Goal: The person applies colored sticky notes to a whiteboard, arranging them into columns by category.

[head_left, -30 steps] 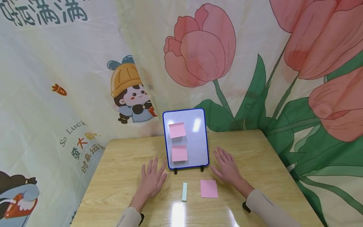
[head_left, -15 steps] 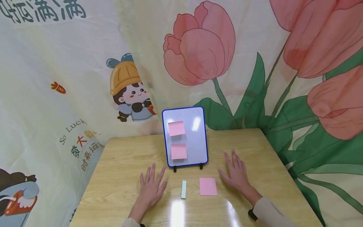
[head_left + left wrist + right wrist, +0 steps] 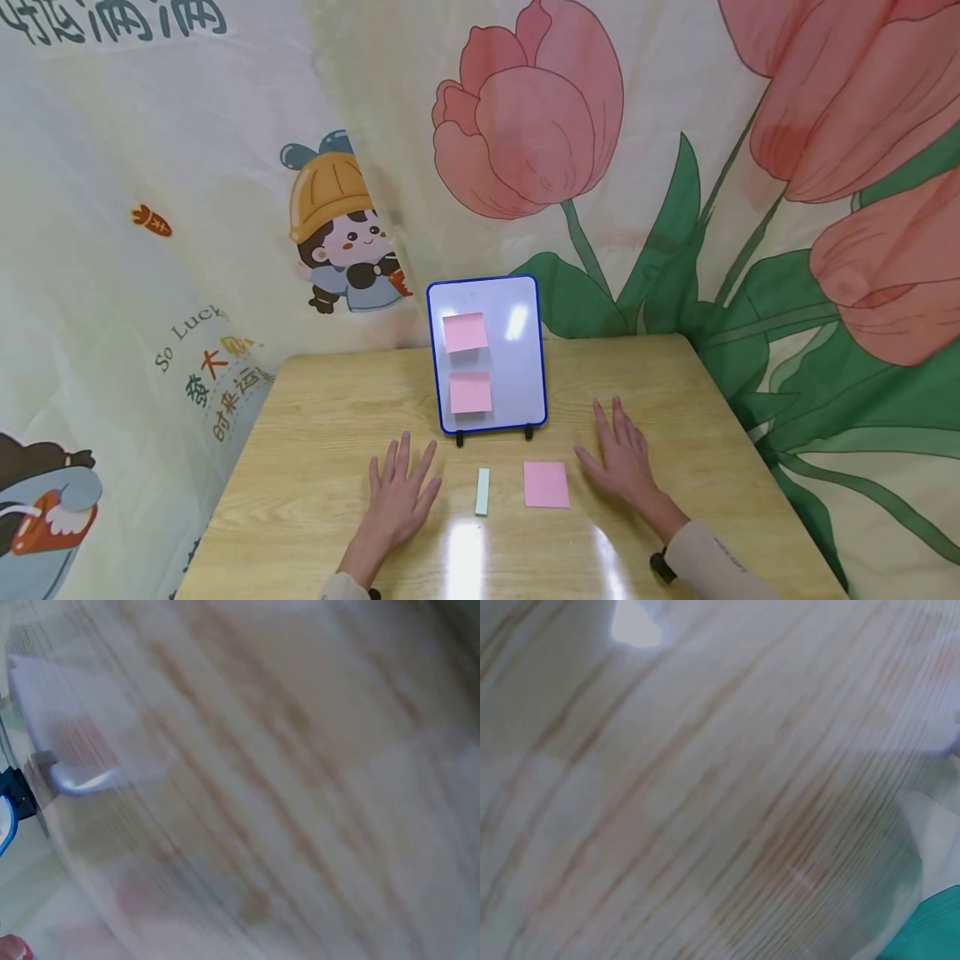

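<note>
My left hand point(image 3: 399, 500) rests on the table, palm down with fingers spread, left of a pale green paper strip point(image 3: 482, 492). To the right of a pink sticky note point(image 3: 546, 484), my right hand point(image 3: 622, 462) lies palm down too, its fingers straight. Neither hand holds anything. Between and beyond them stands a small blue-framed whiteboard point(image 3: 517, 367) on black feet. On its left half are an upper pink note point(image 3: 465, 332) and a lower pink note point(image 3: 470, 392). The left wrist view shows mostly wood grain and part of the board's foot point(image 3: 19, 793).
The wooden table point(image 3: 337, 417) ends at a printed cloth backdrop point(image 3: 360, 50) with tulips and a cartoon figure. Bright light reflections lie on the table's front part.
My right hand has drawn away from the whiteboard's right side, toward the right and nearer to me. My left hand has drawn back slightly. The board and papers look unmoved; the head view has tilted a little.
</note>
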The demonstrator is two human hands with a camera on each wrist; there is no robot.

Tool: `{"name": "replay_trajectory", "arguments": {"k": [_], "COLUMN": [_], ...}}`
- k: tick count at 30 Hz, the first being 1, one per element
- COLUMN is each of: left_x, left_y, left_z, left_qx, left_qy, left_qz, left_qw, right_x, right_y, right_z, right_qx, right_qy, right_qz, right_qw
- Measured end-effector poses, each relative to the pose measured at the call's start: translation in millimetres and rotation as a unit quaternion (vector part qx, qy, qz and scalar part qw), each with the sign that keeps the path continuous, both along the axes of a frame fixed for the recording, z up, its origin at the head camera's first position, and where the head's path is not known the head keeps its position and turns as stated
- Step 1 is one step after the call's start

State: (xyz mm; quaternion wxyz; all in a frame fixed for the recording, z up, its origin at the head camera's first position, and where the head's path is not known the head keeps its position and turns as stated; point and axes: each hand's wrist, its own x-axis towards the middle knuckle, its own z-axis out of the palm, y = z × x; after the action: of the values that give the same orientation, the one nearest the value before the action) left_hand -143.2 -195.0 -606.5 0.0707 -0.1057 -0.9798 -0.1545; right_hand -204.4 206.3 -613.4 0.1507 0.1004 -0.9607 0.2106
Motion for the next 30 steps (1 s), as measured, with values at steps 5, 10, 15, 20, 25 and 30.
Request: {"name": "replay_trajectory", "arguments": {"k": [5, 10, 15, 20, 25, 30], "left_x": [-0.5, -1.3, -1.0, -0.2, -0.4, 1.9], "left_y": [-0.4, -0.8, -0.6, -1.1, -0.5, 1.8], "left_z": [2.8, 5.3, 7.1, 3.1, -0.4, -1.1], "left_qx": [0.001, 0.001, -0.004, 0.001, 0.011, 0.004], "left_qy": [0.011, 0.014, 0.004, 0.016, 0.033, 0.028], "left_qz": [0.001, -0.002, -0.002, -0.004, -0.011, -0.013], "left_qw": [0.9999, 0.9999, 1.0, 0.9999, 0.9994, 0.9995], "right_x": [0.2, 1.4, -0.3, -1.3, 4.4, 12.1], "right_y": [-3.8, -13.9, -33.7, -61.2, -91.7, -118.5], "right_z": [2.9, 12.7, 22.5, 24.6, 24.4, 22.4], "right_qx": [-0.004, -0.02, -0.025, -0.031, -0.027, -0.013], "right_qy": [0.001, -0.002, -0.001, 0.039, 0.083, 0.092], "right_qz": [0.001, 0.012, 0.042, 0.09, 0.14, 0.167], "right_qw": [1.0, 1.0, 0.999, 0.995, 0.986, 0.982]}}
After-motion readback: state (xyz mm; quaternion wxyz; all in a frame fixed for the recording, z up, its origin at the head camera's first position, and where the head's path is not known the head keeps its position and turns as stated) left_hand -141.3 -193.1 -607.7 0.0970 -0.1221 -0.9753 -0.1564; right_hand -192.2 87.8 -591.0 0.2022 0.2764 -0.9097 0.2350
